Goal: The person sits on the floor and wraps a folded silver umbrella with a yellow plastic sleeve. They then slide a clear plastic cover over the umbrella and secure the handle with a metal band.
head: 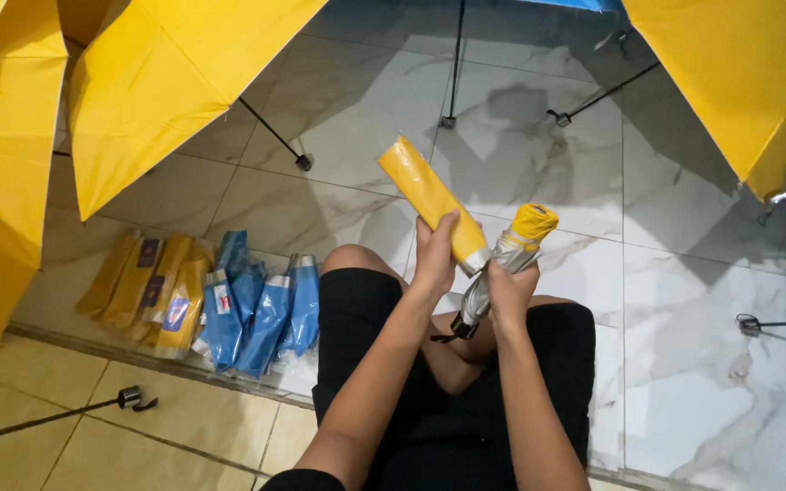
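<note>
**Sliding a folded umbrella toward its sleeve**

Sitting cross-legged on the pale marbled tile floor (702,364), a person in dark shorts is working with both hands raised over the knees. At the far left, open yellow fabric umbrella canopies (138,82) are leaning over the floor, and below them a row of flat yellow packaged sleeves (152,291) is lying just beside a row of blue packaged sleeves (261,314) (all in clear wrap, near the person's left knee).

Moving toward the middle, the left hand (436,259) is closing its fingers firmly around the lower end of a long yellow tubular fabric sleeve (429,200), which is tilting up and away to the left. Just beside it, the right hand (508,295) is wrapping tightly around the shaft of a folded silver-and-yellow compact umbrella (511,255), its yellow tip pointing up to the right and its black handle (461,327) hanging low between the wrists.

The sleeve's mouth and the umbrella are nearly touching, so the step in hand looks like bringing the two into line. The next move probably calls for aiming one end squarely into the sleeve's opening while keeping the folds bunched tight.

At the right, another yellow canopy (739,82) is overhanging the tiles.
</note>
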